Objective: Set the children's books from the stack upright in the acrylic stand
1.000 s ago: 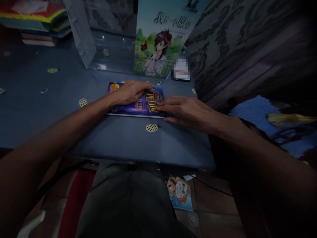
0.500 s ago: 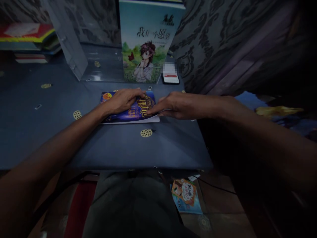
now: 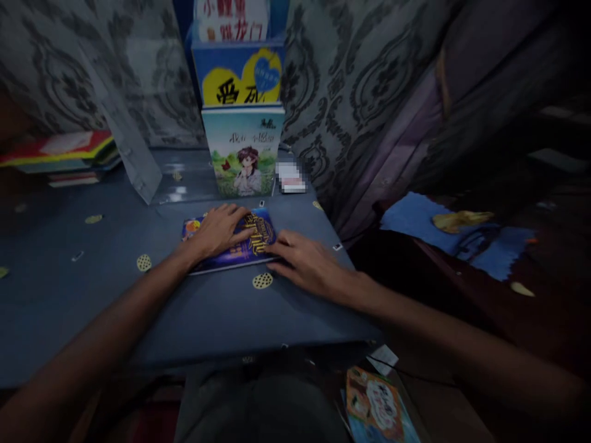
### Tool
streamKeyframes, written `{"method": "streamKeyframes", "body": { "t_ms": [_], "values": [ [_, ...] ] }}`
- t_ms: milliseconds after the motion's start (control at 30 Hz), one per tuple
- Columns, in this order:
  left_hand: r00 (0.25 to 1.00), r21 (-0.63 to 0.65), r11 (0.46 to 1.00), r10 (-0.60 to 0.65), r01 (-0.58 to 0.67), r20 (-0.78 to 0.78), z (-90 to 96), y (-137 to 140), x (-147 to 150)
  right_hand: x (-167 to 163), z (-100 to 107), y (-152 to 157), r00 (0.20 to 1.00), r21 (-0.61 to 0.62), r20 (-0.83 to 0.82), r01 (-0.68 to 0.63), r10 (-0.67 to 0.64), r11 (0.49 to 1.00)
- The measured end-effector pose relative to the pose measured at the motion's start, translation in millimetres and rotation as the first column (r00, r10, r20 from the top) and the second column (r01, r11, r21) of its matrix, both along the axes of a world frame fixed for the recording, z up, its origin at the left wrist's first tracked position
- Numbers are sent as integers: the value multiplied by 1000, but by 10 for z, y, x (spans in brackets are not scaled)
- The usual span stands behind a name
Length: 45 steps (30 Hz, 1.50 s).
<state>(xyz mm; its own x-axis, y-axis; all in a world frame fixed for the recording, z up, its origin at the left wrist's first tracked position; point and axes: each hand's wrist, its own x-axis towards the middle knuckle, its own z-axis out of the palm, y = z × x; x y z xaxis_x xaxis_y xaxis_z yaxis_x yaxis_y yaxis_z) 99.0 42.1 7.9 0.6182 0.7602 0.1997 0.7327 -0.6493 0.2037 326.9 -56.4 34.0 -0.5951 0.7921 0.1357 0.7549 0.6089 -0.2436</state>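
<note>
- We see the purple book (image 3: 258, 239) lying flat on the blue-grey surface (image 3: 217, 326).
- We rest our left hand (image 3: 219, 229) palm-down across its cover — grip loosely spread, clasping nothing.
- We have our right hand (image 3: 305, 259) at the book's right edge, fingers bent; whether that grip pinches the pages, we cannot tell.
- Behind, we see a green-covered book (image 3: 244, 151) standing upright.

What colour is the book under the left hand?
The book is deep blue-purple with golden lettering, best seen in the head view.
</note>
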Motion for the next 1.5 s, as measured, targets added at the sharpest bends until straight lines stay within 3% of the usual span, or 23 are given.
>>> {"method": "streamKeyframes", "body": {
  "t_ms": [100, 200, 333, 467, 567, 667, 833, 900, 967, 1067, 1133, 1300, 1500],
  "values": [
    [998, -33, 999, 44, -43, 40, 16, 39, -5, -120, -42, -120, 987, -81, 38, 157, -154, 984],
    [984, -135, 986, 117, -99, 137, 22, 73, -29, -151, -65, -153, 981, -143, 23, 193, -192, 971],
    [959, -257, 958, 186, -128, 214, 62, 69, -65, -103, -87, -158, 969, -188, -135, 179, -206, 966],
    [921, -304, 947, 209, -106, 328, 175, -11, -74, -65, -138, -168, 903, -273, -331, 188, -275, 944],
    [879, -248, 958, 241, -146, 412, 277, -85, -56, -81, -204, -126, 801, -310, -475, 235, -364, 921],
    [813, -186, 961, 275, -207, 514, 372, -148, -17, -125, -261, -13, 651, -368, -619, 253, -439, 894],
    [702, -147, 961, 272, -234, 659, 479, -248, 46, -211, -276, 179, 364, -613, -738, -9, -569, 790],
    [654, -148, 959, 273, -240, 706, 498, -278, 57, -256, -259, 196, 251, -630, -765, -97, -593, 771],
    [596, -142, 956, 271, -255, 756, 507, -288, 61, -316, -243, 191, 197, -616, -786, -170, -586, 769],
    [529, -120, 959, 243, -256, 813, 505, -251, 61, -410, -229, 219, 246, -583, -811, -264, -531, 768],
    [493, -110, 963, 221, -244, 842, 497, -180, 55, -451, -219, 305, 270, -554, -828, -259, -491, 791],
    [378, -74, 968, 164, -241, 911, 467, 125, 29, -446, -136, 712, 303, -407, -880, -86, -365, 909],
    [335, -94, 969, 169, -226, 927, 445, 393, 6, -383, -65, 1102, 414, -297, -867, 20, -278, 955]
  ]
}}
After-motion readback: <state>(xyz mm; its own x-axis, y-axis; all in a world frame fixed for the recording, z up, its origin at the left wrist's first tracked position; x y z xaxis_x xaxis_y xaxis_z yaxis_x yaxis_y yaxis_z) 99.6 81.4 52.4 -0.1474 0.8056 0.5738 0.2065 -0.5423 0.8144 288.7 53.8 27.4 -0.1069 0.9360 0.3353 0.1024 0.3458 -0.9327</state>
